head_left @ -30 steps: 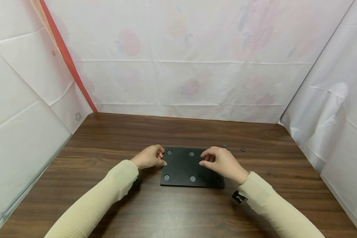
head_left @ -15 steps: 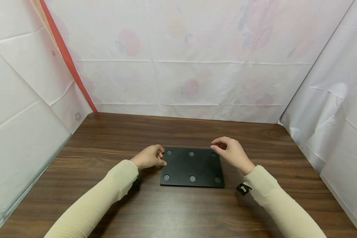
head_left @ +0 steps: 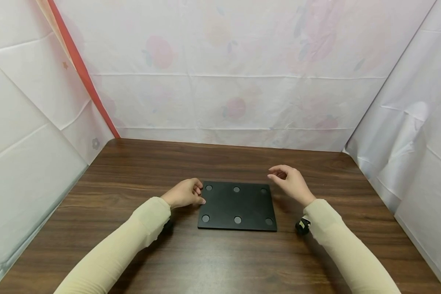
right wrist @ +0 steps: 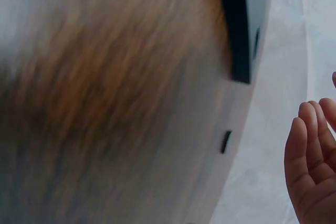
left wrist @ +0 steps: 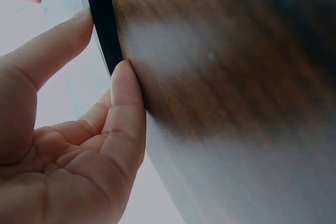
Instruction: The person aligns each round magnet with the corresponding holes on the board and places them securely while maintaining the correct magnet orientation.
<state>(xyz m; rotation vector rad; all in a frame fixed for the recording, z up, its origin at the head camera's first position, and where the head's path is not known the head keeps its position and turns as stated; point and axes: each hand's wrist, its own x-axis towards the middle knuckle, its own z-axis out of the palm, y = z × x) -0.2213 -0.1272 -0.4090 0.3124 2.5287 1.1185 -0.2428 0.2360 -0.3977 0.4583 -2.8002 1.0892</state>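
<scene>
A flat black board (head_left: 222, 206) lies on the table, with several round inset spots on its face; the two at its right look darker than the rest. My left hand (head_left: 183, 193) grips the board's left edge, thumb over the top and fingertips against the side. In the left wrist view that hand (left wrist: 79, 129) touches the dark edge strip (left wrist: 105, 22). Off the board's far right corner hovers my right hand (head_left: 292, 183), thumb and fingers curved but apart, nothing visible between them. The right wrist view shows a small dark disc (right wrist: 226, 141) on the table past the board's corner.
The wood-grain table (head_left: 161, 161) runs back to a pale printed curtain (head_left: 213, 102). Another white curtain (head_left: 400, 134) borders the right side, and a red strip (head_left: 84, 73) runs down the back left corner. A small black device (head_left: 302, 226) sits at my right wrist.
My right hand has moved from over the board's right part to beyond its far right corner, covering the place where two loose discs were seen. The left hand and board stay put.
</scene>
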